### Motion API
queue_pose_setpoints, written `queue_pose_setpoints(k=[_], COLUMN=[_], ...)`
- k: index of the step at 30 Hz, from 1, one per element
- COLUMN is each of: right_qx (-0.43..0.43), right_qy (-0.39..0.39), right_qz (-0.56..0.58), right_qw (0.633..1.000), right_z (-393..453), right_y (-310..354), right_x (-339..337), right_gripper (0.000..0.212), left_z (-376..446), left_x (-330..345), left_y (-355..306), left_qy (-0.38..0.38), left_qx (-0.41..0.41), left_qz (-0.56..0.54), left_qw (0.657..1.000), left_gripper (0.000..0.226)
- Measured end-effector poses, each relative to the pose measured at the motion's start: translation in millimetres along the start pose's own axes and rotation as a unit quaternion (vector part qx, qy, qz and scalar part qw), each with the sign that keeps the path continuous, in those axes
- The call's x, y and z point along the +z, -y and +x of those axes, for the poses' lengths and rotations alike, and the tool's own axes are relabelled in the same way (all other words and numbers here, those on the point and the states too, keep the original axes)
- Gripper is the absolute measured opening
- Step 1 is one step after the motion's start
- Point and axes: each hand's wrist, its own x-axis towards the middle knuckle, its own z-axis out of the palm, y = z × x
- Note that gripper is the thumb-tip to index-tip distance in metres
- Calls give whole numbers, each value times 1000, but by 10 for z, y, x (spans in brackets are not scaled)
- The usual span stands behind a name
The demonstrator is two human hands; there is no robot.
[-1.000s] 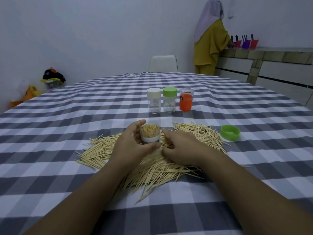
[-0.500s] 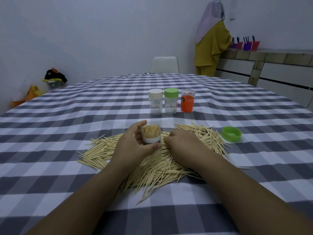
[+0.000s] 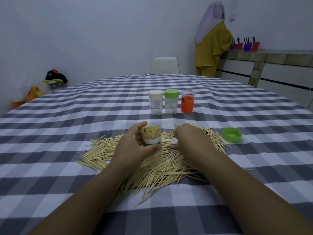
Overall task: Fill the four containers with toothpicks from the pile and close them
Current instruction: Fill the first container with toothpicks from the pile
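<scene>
My left hand (image 3: 133, 146) grips an open clear container (image 3: 151, 136) that is packed with upright toothpicks and stands on the pile. The toothpick pile (image 3: 157, 165) spreads across the checked cloth around both hands. My right hand (image 3: 189, 138) rests palm down on the pile just right of the container, fingers curled onto the toothpicks. A loose green lid (image 3: 231, 135) lies right of the pile. Farther back stand three containers: a white-lidded one (image 3: 155, 102), a green-lidded one (image 3: 171, 101), both nearly empty, and an orange-labelled one (image 3: 187, 104).
The table wears a grey and white checked cloth (image 3: 84, 116). A white chair (image 3: 165, 65) stands at the far end. A person in a yellow garment (image 3: 211, 46) stands at a counter (image 3: 271, 55) at the back right. Bags (image 3: 54, 78) lie on the floor at left.
My right hand has slid a little away from the container, up and to the right over the pile. The left hand keeps hold of the filled container.
</scene>
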Motion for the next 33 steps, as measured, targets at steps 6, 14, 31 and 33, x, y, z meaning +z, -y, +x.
queue_pose_setpoints(k=[6, 14, 31, 33], right_qx=[37, 40, -12, -2], right_qy=[-74, -120, -184, -150], right_qz=[280, 665, 764, 734], right_qw=[956, 736, 619, 663], right_z=[-13, -88, -141, -128], right_y=[-33, 42, 171, 180], right_x=[-43, -152, -143, -85], right_gripper=[23, 14, 10, 6], left_z=[-8, -30, -42, -46], left_x=[5, 32, 45, 48], left_y=[-7, -12, 3, 3], left_qy=[2, 22, 38, 38], left_qx=[4, 9, 18, 22], left_qz=[4, -6, -2, -2], left_qw=[1000, 1000, 999, 999], left_gripper=[85, 85, 82, 82])
